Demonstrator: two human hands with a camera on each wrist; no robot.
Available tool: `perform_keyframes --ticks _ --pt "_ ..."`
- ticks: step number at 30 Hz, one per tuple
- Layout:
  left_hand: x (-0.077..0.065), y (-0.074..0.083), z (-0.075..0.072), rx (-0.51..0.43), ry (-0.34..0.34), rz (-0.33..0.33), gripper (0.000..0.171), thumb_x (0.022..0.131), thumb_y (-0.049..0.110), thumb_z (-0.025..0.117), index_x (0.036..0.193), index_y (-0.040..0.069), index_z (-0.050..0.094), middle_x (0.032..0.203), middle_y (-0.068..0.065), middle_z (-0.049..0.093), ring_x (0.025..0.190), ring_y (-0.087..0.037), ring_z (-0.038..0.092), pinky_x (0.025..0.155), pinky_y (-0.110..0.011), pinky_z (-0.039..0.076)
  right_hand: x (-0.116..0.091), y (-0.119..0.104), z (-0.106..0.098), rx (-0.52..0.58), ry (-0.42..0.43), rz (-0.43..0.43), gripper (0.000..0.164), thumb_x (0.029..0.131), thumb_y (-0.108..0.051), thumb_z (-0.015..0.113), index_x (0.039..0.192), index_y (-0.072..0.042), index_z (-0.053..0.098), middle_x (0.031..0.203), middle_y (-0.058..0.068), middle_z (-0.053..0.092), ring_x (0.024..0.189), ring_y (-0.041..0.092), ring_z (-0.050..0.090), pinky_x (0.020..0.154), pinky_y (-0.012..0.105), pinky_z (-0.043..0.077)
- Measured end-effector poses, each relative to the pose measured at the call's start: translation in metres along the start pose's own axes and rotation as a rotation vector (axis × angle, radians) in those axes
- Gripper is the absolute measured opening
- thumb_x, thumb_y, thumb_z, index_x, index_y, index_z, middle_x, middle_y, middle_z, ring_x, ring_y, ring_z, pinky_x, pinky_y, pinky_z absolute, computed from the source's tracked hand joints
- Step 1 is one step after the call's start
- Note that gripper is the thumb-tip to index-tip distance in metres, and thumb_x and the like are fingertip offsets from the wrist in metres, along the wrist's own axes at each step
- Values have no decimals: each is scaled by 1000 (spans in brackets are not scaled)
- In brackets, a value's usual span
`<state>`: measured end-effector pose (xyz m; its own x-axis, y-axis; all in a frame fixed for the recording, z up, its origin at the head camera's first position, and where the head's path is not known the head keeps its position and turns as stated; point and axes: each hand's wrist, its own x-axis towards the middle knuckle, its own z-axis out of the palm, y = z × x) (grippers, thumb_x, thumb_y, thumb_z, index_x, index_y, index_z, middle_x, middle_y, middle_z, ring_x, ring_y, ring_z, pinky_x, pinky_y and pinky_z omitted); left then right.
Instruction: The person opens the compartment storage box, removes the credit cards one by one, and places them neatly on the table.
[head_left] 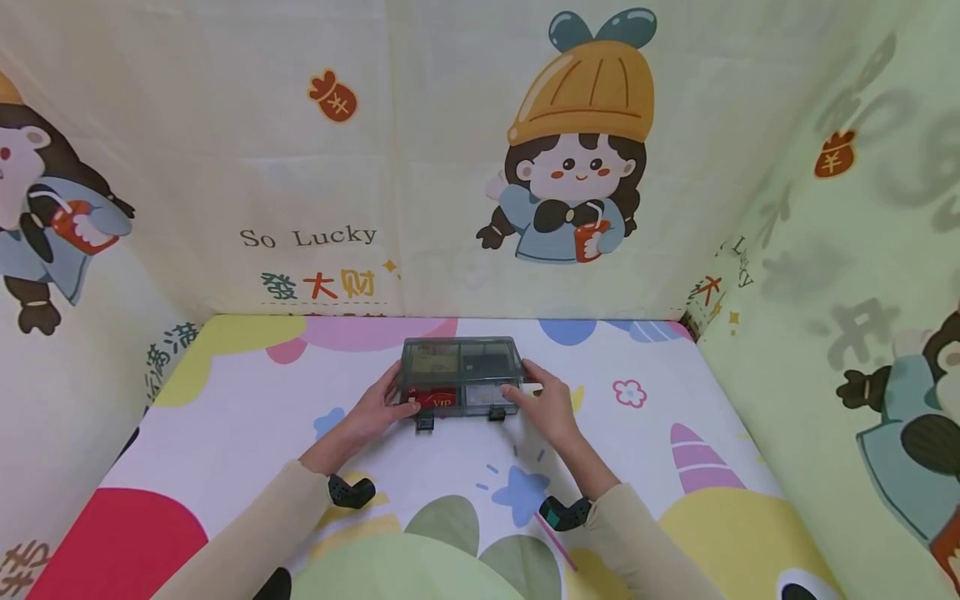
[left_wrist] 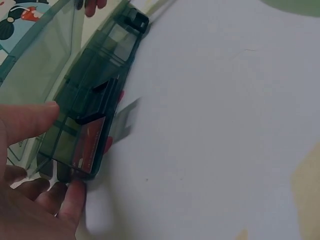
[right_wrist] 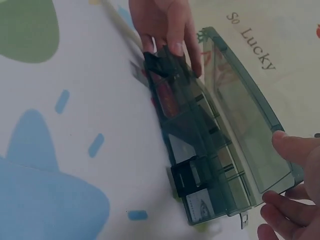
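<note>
A translucent dark-green plastic divided box point(head_left: 459, 377) is between both hands at the table's far middle, its lid point(right_wrist: 240, 85) tilted up from the base in the wrist views. My left hand point(head_left: 377, 407) grips the left end, thumb on the lid side and fingers at the base in the left wrist view. My right hand point(head_left: 551, 407) holds the right end, its thumb on the lid's edge in the right wrist view. A red card marked VIP point(head_left: 442, 402) shows in the front left compartment, and a pale card point(right_wrist: 201, 205) towards the right end. Two dark latches point(head_left: 424, 425) hang at the front.
The tabletop point(head_left: 255, 417) wears a white cloth printed with coloured shapes. Behind it stands a cream printed backdrop point(head_left: 435, 208), with more printed cloth at the left and right sides. A black band with a small device point(head_left: 352, 492) sits on each wrist.
</note>
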<state>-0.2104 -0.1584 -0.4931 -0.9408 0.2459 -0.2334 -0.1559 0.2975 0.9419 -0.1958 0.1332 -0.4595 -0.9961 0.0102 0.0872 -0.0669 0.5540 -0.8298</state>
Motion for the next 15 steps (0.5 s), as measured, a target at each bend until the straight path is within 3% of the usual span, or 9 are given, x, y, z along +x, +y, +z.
perform_keyframes --ticks 6,15 --pt "2 -1 -3 28 1 29 87 91 9 64 156 30 10 164 -7 13 151 -32 10 121 -49 19 6 -3 -5 16 -18 -29 59 89 -24 70 140 -4 50 127 19 63 111 29 62 93 47 53" --pt "-1 0 -7 59 -32 28 86 93 10 62 157 24 7 163 -11 13 150 -35 13 120 -50 21 14 -9 -14 2 -25 -42 49 95 -27 62 136 -4 54 121 16 66 111 29 62 94 45 53"
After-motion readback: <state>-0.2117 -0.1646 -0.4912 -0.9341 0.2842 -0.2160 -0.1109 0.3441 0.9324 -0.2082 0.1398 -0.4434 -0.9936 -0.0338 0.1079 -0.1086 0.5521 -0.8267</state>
